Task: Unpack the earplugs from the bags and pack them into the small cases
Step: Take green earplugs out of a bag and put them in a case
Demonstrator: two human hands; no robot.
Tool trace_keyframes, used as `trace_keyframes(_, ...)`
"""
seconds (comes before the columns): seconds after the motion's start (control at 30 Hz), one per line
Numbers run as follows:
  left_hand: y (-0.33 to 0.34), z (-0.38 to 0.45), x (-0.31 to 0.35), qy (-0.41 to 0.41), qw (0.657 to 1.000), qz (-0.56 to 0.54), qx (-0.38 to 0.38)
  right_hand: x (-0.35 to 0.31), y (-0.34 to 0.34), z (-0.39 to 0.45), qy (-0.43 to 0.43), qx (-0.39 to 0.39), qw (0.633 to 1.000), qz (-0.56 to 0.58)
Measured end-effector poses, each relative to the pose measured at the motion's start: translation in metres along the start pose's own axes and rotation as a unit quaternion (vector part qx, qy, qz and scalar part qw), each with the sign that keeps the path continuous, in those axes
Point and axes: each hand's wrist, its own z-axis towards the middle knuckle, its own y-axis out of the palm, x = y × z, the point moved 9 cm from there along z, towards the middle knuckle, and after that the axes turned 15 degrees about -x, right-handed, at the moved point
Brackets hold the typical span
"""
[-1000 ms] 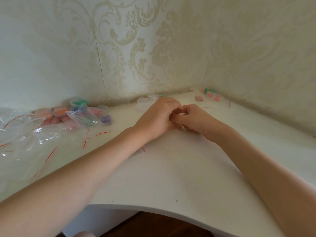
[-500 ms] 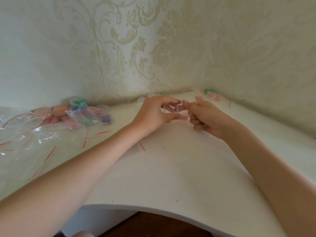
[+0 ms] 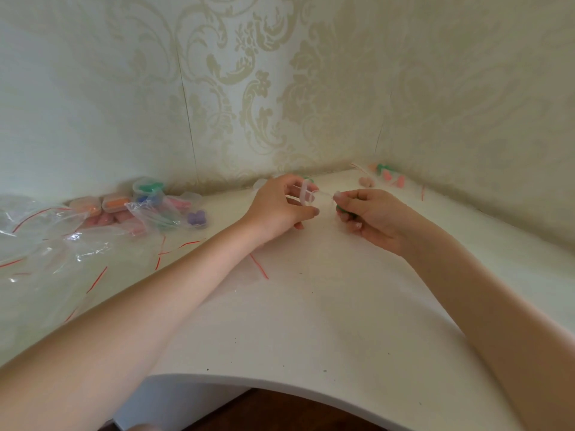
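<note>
L hand (image 3: 280, 206) holds a small clear case (image 3: 306, 197) up off the white worktop (image 3: 311, 321), fingers (image 3: 311, 212) curled round it w/ thumb below; case is see-through plastic, rounded corners, standing on edge. Its lid seems swung out toward the R hand, too blurred to be sure. R hand (image 3: 370, 217) just beside, fingers curled; fingertips pinch the case's thin clear edge near the top, and a green earplug (image 3: 341, 209) peeks out under those fingers, mostly hidden in the grip. Both hands sit above the worktop's back-centre, near the wall corner.

Far R corner: loose earplugs (image 3: 385, 177), pink, peach & green, lying on the worktop. L side by the wall: filled cases (image 3: 116, 204) w/ orange, green, pink plugs inside, lids on. Next to them a clear zip bag (image 3: 168, 214) w/ coloured plugs, incl. a purple pair. Further L: empty-looking clear bags (image 3: 46, 259) w/ red seal strips, crumpled.
</note>
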Motion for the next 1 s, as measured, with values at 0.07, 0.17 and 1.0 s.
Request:
trace_keyframes(0.07,0.002,-0.001,-0.001,-0.004,0.999,-0.032,-0.007,-0.006,-0.006,-0.001,-0.037,0.034,0.998,-0.026)
trace_keyframes(0.17,0.007,-0.001,-0.004,-0.014,0.996,-0.079,-0.026,-0.026,-0.008,-0.008,-0.100,0.080,0.986,-0.103)
trace_keyframes(1.0,0.018,-0.002,-0.012,-0.056,0.980,-0.185,-0.043,-0.020,0.001,-0.008,-0.067,0.068,0.993,0.075)
